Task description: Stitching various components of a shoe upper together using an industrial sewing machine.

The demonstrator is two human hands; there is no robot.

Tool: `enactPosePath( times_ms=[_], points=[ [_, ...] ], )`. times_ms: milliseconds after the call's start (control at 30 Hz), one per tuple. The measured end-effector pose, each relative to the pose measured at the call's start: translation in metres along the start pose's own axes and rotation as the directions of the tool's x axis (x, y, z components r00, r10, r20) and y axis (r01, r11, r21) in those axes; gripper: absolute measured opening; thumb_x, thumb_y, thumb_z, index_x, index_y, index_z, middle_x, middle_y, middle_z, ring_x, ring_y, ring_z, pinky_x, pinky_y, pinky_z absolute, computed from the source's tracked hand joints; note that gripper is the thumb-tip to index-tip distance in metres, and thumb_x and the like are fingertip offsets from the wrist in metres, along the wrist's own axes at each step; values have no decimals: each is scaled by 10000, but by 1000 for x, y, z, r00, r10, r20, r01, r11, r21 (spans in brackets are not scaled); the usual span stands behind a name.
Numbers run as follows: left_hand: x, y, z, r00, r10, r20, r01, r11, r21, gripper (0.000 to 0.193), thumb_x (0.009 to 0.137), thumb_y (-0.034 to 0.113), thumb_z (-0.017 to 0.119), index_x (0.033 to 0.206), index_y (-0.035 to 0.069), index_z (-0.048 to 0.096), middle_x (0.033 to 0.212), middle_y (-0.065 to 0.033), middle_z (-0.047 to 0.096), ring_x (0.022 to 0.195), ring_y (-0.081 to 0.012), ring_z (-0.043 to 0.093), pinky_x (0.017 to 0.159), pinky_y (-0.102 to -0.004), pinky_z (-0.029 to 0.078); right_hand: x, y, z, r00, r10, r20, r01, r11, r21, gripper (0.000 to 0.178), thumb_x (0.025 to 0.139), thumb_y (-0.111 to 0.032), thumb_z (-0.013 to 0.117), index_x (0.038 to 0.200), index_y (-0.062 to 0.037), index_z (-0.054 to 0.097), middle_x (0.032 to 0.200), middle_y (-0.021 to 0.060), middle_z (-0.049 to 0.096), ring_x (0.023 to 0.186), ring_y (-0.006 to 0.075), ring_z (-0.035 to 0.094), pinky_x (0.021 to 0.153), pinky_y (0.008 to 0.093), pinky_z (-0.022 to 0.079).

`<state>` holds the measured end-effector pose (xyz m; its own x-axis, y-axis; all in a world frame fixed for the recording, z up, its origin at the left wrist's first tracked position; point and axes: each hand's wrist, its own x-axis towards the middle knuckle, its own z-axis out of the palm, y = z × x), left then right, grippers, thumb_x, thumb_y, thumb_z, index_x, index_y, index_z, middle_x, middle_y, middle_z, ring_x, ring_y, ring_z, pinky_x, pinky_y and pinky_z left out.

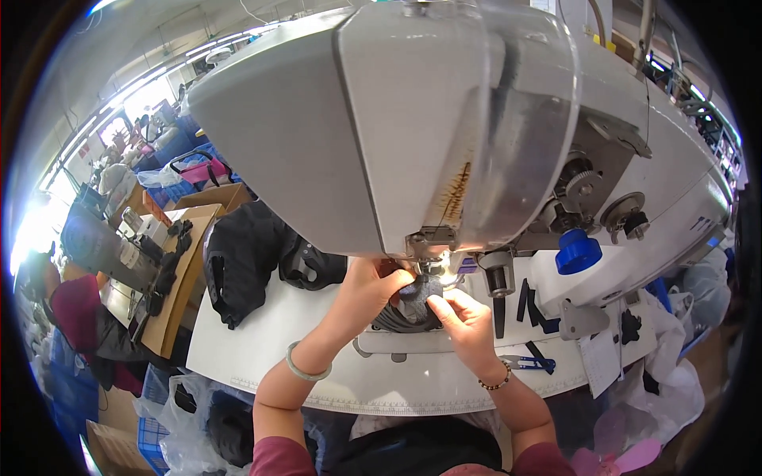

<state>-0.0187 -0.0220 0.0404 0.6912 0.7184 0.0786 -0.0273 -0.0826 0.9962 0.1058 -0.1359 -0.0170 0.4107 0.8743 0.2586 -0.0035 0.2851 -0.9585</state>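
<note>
A white industrial sewing machine (413, 119) fills the upper middle of the head view. Under its lit needle area lies a dark grey fabric piece (417, 305), bunched in soft folds. My left hand (371, 287) pinches the left side of the fabric close to the needle area, thumb stretched along it. On the fabric's right side my right hand (468, 321) grips the edge between thumb and fingers. The machine head partly hides the fabric's far end and some of my left fingertips.
Black garments (246, 258) are heaped on the white table (262, 349) at left. To the right lie blue-handled snips (528, 362), black strips (533, 308) and a paper pad (599, 361). A blue knob (577, 252) sticks out above. Plastic bags (186, 424) crowd below the table.
</note>
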Motion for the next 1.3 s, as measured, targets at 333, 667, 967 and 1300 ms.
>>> enactPosePath(
  times_ms=[333,667,967,1300],
  points=[
    [-2,3,1,999,18,-34,-20,998,-59,112,772,41,563,825,-52,598,686,-23,555,529,-78,483,468,-216,399,-3,-1,2,999,25,35,-27,998,58,188,861,-93,615,961,63,650,798,24,659,708,29,536,630,178,446],
    [19,-18,-22,998,-30,55,43,969,-244,106,841,26,560,945,24,576,861,-37,589,699,-128,541,561,-257,439,-1,-6,4,996,78,-35,-77,997,10,81,855,-46,605,827,25,633,746,-28,580,657,16,468,568,164,373],
    [15,-6,-9,999,-13,-36,6,983,-186,87,799,-57,537,854,-48,604,781,-65,590,631,-132,522,530,-249,422,1,-6,1,1000,-16,-16,17,1000,17,88,856,-46,599,841,32,638,762,-15,590,688,36,498,602,179,404],
    [11,-5,-6,999,30,-35,-36,980,-195,197,817,-53,534,1005,-19,581,985,-54,598,889,-137,576,766,-268,464,0,-4,2,997,-72,0,72,997,34,97,859,-74,608,852,21,629,696,-34,580,647,16,487,559,166,397]
  ],
)
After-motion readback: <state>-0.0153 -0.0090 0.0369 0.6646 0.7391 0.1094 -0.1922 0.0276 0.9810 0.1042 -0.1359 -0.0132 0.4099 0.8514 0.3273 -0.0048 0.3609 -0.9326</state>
